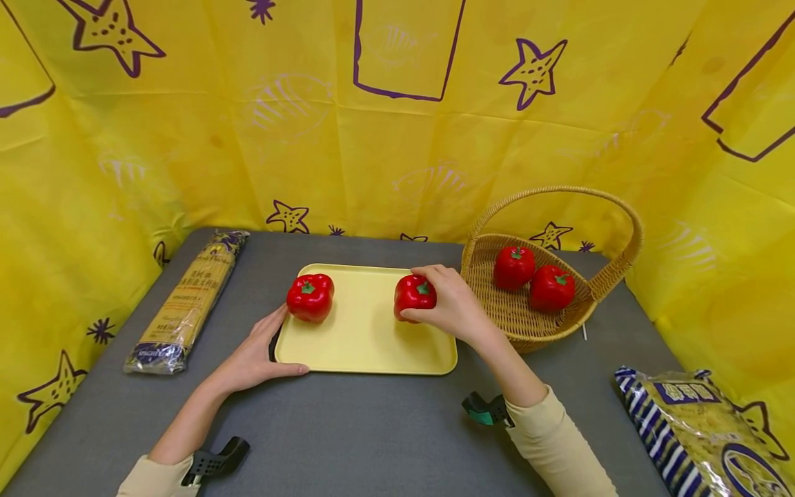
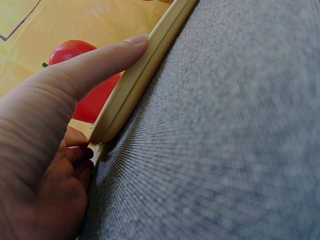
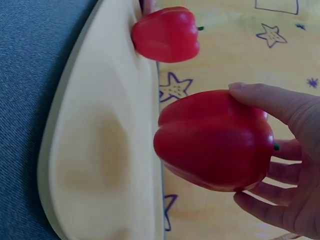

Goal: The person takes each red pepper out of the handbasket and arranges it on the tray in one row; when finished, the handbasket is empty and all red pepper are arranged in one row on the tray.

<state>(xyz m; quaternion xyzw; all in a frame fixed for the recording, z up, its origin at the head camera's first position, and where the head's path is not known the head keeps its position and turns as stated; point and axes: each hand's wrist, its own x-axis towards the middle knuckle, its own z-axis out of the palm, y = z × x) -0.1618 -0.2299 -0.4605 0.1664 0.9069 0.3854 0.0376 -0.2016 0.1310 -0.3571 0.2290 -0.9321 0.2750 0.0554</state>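
My right hand [image 1: 450, 304] grips a red bell pepper [image 3: 215, 140] between thumb and fingers. It hangs a little above the right part of a pale yellow tray [image 1: 363, 338], its shadow falling on the tray. At the tray's front left corner is my left hand [image 1: 257, 355], thumb along the front rim and fingers bent against the left side, holding that corner. Another red bell pepper [image 1: 310, 298] sits at the tray's left end, near those fingertips. Two more red peppers, one [image 1: 514, 268] behind the other [image 1: 551, 288], lie in a wicker basket [image 1: 497, 314].
The basket, with its tall arched handle, stands right of the tray. A long pack of spaghetti [image 1: 189, 304] lies at the left. A plastic bag of pasta [image 1: 708, 428] with a striped edge lies at the front right. Yellow patterned cloth [image 1: 373, 159] surrounds the grey table [image 1: 348, 428].
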